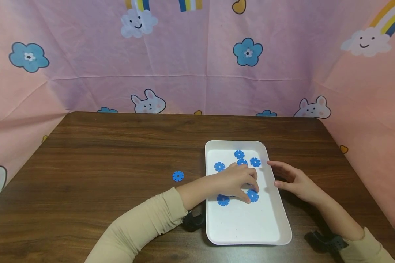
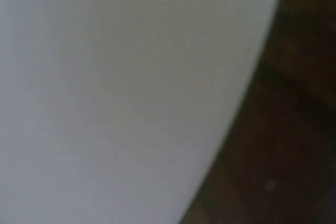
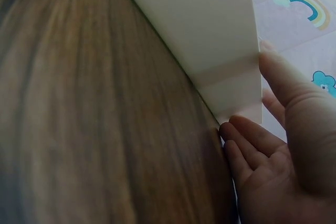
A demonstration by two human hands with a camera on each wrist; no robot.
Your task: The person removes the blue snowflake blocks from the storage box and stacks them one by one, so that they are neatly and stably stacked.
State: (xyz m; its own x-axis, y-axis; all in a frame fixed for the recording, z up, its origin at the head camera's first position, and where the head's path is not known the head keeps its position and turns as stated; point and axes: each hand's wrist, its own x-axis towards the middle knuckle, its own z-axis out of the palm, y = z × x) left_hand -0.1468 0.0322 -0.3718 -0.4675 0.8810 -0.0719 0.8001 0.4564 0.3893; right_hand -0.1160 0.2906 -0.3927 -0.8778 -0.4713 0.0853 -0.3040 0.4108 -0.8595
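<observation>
Over the white tray (image 1: pixel 247 226), my left hand (image 1: pixel 233 179) reaches down with curled fingers. Its thumb and a fingertip grip a blue notched disc (image 1: pixel 252 195) at opposite edges, close to the tray floor. Another blue disc (image 1: pixel 223 200) lies near the hand's wrist side, partly covered. Beyond the knuckles are several more discs, among them a left one (image 1: pixel 219 167) and a right one (image 1: pixel 255 162). My right hand (image 1: pixel 299 184) is beside the tray's right wall. In the right wrist view, its thumb (image 3: pixel 291 80) and loosely extended fingers (image 3: pixel 254 145) meet the tray wall (image 3: pixel 210 30).
One blue disc (image 1: pixel 178 176) sits on the brown wooden table (image 1: pixel 118 153), left of the tray. A printed pink cloth (image 1: pixel 184 54) hangs behind the table and at both sides. Only blurred white tray surface (image 2: pixel 131 98) and dark table fill the left wrist view.
</observation>
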